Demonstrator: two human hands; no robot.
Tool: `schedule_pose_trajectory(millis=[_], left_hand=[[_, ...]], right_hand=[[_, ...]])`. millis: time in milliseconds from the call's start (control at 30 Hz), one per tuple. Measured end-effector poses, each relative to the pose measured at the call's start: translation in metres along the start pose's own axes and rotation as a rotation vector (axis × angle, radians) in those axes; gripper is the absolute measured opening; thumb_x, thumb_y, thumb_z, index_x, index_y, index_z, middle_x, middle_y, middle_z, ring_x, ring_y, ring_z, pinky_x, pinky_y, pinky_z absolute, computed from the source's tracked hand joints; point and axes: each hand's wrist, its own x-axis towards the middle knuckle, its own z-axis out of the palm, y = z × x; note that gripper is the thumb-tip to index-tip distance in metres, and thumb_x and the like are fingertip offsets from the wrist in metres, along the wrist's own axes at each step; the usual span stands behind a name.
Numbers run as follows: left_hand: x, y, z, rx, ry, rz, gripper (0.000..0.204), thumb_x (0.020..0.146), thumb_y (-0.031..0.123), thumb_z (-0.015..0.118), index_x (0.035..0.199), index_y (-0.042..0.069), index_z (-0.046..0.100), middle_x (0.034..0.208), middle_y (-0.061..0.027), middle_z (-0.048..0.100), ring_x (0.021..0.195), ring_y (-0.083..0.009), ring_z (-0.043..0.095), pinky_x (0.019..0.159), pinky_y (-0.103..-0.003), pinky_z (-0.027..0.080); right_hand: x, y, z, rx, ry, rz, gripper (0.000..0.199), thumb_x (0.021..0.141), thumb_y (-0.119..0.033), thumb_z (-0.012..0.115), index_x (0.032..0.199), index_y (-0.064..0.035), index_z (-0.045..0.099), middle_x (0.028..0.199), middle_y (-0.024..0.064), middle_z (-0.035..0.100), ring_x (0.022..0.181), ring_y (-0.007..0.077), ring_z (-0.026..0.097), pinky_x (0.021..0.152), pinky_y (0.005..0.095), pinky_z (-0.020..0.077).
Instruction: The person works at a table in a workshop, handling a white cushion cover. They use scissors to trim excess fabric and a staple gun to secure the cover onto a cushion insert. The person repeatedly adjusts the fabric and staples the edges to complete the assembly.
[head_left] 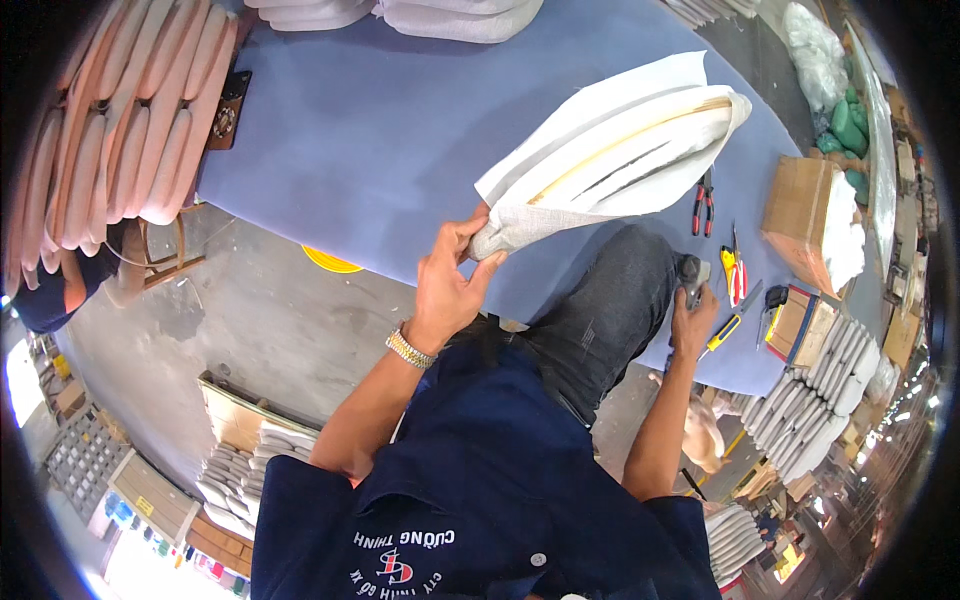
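Note:
My left hand (455,275) pinches the near end of a long padded upholstery piece (620,160). Light grey-white fabric wraps this piece, and its open side shows a pale wooden strip inside a loose flap. Its far end reaches to the right over the blue table (370,150). Beside my right thigh, my right hand (692,322) is closed round a grey-and-black tool (692,275) shaped like a staple gun, partly covered by my fingers. Red-handled pliers (703,212), red-and-yellow cutters (734,272) and a yellow-handled screwdriver (722,335) lie near that hand.
Stacked padded pieces (130,120) stand at the far left; more pads (455,15) lie along the table's far edge. At the right are a cardboard box (797,212), a small wooden box (795,325) and piled grey pads (815,400). A yellow round object (330,260) shows below the table edge.

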Motion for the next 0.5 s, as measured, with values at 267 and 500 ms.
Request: schedule_pose_trajectory(millis=[267,500], left_hand=[[-0.033,-0.008,0.015,0.177,-0.11,0.089,0.046,0.085,0.007,0.083,0.122,-0.004,0.06,0.144,-0.0255,0.059,0.124,-0.0307,0.066,0.101,-0.039,0.056],[-0.024,0.079,-0.002,-0.135,-0.389,0.073,0.049,0.083,0.014,0.084,0.126,-0.003,0.069,0.135,-0.0192,0.068,0.124,-0.0286,0.066,0.102,-0.037,0.054]], right_hand=[[-0.016,-0.122,-0.034,1.114,-0.141,0.249,0.054,0.108,-0.033,0.056,0.144,0.0065,0.051,0.139,0.019,0.059,0.121,0.0262,0.063,0.106,0.0396,0.0486],[-0.02,-0.149,0.006,1.143,-0.124,0.382,0.066,0.106,-0.04,0.057,0.149,0.0079,0.042,0.146,0.0186,0.055,0.13,0.0288,0.056,0.112,0.0402,0.0436]])
